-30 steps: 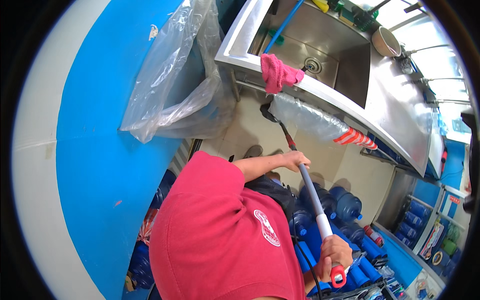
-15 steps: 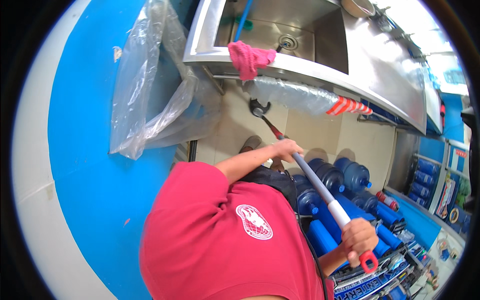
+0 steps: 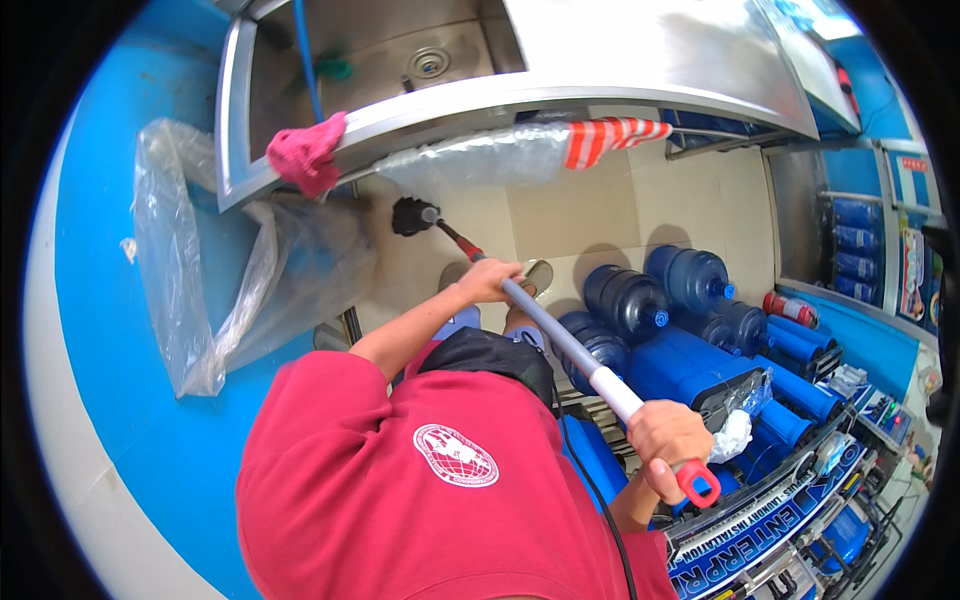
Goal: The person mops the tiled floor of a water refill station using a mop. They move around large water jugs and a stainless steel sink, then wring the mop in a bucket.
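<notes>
Mop (image 3: 565, 345) held aslant over a crowded floor (image 3: 580, 220)

The mop crosses in front of the body, its dark head (image 3: 412, 217) down below the front edge of the steel sink (image 3: 232, 120). Fingers of both hands are clamped on it: those of the left hand (image 3: 490, 280) round the grey pole just above the red joint, those of the right hand (image 3: 668, 445) near the red loop at the top. The head is small and blurred, so whether it presses on the floor or hangs just over it is hard to tell.

Snagging looks the likeliest trouble. Clear plastic sheeting (image 3: 243, 312) hangs near the head, and a swing to the left could catch and drag it. Blue water jugs (image 3: 625, 300) lie on their sides near the pole; a knock might set one rolling. A wide pull of the right hand could bump the blue tub (image 3: 690, 370), and the loose black cord (image 3: 601, 497) beside the shirt (image 3: 380, 500) might hook on the loop.

Pale tiles cover the floor, and a bright blue wall (image 3: 110, 330) stands to the left. A pink cloth (image 3: 308, 155) drapes over the sink's edge; the steel counter (image 3: 640, 50) runs on to the right, with a red-and-white striped bag (image 3: 610, 138) below its front. Farther right stands a red extinguisher (image 3: 790, 308).
</notes>
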{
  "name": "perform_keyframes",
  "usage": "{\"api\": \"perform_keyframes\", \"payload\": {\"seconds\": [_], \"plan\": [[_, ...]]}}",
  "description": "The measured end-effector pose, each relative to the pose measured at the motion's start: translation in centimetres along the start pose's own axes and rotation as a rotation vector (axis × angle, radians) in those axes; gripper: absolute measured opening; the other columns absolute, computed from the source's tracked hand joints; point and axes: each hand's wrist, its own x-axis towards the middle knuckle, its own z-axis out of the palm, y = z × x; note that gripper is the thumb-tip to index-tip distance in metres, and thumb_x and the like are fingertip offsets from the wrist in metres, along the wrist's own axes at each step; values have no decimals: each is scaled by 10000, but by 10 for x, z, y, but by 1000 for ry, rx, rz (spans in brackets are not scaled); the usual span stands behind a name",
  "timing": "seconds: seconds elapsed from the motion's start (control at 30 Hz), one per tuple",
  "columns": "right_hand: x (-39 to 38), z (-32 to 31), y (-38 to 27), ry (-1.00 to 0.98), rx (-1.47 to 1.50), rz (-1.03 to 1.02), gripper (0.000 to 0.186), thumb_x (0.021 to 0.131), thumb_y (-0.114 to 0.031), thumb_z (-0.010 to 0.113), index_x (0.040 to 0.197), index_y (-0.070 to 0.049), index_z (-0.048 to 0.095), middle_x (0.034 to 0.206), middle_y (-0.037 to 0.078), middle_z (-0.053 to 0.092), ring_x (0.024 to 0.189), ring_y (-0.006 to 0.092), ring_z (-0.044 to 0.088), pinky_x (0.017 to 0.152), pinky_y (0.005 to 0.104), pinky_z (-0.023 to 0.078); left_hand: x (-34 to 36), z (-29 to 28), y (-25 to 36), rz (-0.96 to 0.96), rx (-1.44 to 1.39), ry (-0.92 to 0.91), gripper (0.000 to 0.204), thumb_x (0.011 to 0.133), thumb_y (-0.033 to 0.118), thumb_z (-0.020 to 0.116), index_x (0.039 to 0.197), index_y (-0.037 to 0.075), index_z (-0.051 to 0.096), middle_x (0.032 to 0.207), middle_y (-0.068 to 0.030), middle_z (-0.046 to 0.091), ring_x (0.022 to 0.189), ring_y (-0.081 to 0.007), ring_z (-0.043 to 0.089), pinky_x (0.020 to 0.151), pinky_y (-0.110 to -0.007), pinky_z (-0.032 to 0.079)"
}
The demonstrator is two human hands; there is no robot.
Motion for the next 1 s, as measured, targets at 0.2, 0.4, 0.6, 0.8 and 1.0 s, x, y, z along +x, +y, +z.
{"api": "perform_keyframes", "payload": {"seconds": [0.2, 0.4, 0.6, 0.8, 1.0], "plan": [[-46, -78, -60, 265, -249, -107, 129, 662, -22, 565, 574, -47, 473, 467, 56, 484, 369, 183, 466, 428, 318, 447, 152, 95, 73, 222, -53, -283, 198, 875, 263, 614, 821, 104, 508, 705, -142, 605, 729, -403, 603, 607, -524, 438], [-96, -112, -32, 728, -534, -267, 191, 678, -82, 534, 560, -77, 384, 444, 34, 397, 374, 152, 379, 426, 314, 378, 280, 172, 108, 352, 136, -463, 181, 877, 281, 631, 844, 114, 568, 785, -142, 633, 789, -384, 634, 677, -500, 502], [-95, -137, 36, 1015, -599, -345, 214, 733, -94, 544, 591, -70, 385, 487, 68, 442, 452, 190, 433, 510, 339, 382, 353, 217, 78, 233, 404, -355, 173, 781, 258, 713, 820, 121, 615, 873, -123, 651, 906, -334, 649, 767, -465, 529], [-60, -183, 80, 885, -620, -295, 180, 799, -89, 548, 659, -13, 463, 564, 103, 512, 490, 216, 483, 535, 349, 435, 423, 180, 53, 213, 612, -316, 198, 688, 183, 720, 852, 134, 621, 968, -100, 652, 938, -313, 647, 842, -464, 511], [-104, -108, 15, 1574, -755, -262, 237, 681, -174, 592, 565, -25, 452, 553, 112, 543, 484, 227, 524, 477, 332, 429, 372, 181, 108, 481, 357, -825, 134, 629, 237, 746, 715, 153, 688, 780, -112, 680, 777, -327, 675, 715, -442, 549]]}}
